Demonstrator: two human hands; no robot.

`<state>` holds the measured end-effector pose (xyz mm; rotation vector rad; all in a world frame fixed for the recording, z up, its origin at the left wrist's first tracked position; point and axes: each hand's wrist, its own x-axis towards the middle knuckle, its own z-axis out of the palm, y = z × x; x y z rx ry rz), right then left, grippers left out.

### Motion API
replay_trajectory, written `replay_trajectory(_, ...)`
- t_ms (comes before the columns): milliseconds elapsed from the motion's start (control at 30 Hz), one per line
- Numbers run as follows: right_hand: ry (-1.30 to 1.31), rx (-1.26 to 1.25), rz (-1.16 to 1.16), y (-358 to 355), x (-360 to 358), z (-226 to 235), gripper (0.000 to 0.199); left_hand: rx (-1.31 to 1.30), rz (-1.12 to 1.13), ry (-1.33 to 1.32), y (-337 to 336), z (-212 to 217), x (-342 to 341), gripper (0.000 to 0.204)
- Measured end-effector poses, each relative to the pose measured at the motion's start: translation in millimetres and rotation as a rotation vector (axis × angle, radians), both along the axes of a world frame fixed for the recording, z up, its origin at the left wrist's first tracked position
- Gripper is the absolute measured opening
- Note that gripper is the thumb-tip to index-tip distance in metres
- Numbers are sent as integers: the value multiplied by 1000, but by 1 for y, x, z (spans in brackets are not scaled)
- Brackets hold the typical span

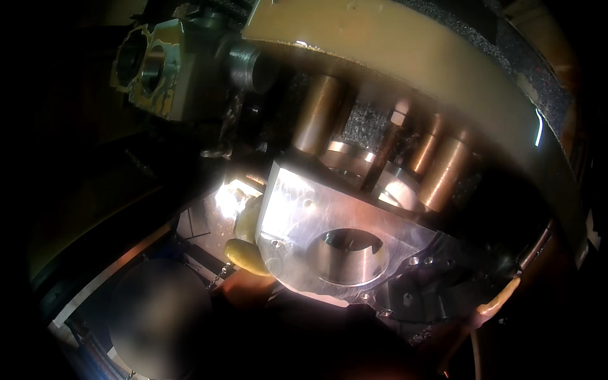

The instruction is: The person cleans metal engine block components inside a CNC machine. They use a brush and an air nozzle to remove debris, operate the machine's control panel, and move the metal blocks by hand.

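Note:
A machined metal block [294, 221] with a large round bore sits tilted in the middle. My left hand [248, 254], in a yellowish glove, grips the block's lower left corner; its other fingers are partly hidden behind the edge. At the lower right, part of my right hand [497, 300] shows as one yellowish finger slanting upward. Its tip is close to a slim metal rod [537, 246]; contact is unclear, and the rest of that hand is lost in shadow. A dark plate-like part [424, 294] adjoins the block's right side.
Several bronze-coloured posts [446, 174] stand behind the block, below a thick curved tan rim [380, 28]. Another block [168, 73] with round openings is at the upper left. A blurred dark disc [158, 316] is at the lower left. Much of the surroundings is dark.

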<state>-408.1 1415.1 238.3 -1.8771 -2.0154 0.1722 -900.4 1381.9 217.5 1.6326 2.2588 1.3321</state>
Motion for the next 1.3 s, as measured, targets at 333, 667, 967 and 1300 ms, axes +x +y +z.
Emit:
replay_trajectory(333, 337, 27, -12, 9, -9, -6, 72, 5, -13, -19, -2, 0, -2, 38)
replay_trajectory(667, 408, 22, -24, 14, -25, 1, 77, -7, -5, -47, -5, 0, -3, 39)
replay_trajectory(967, 738, -161, -491, 45, -68, 18, 55, -15, 52, -77, -7, -13, -10, 39)
replay_trajectory(1300, 278, 12, -83, 30, -36, -15, 68, -5, -12, -76, -32, 17, 0, 40)
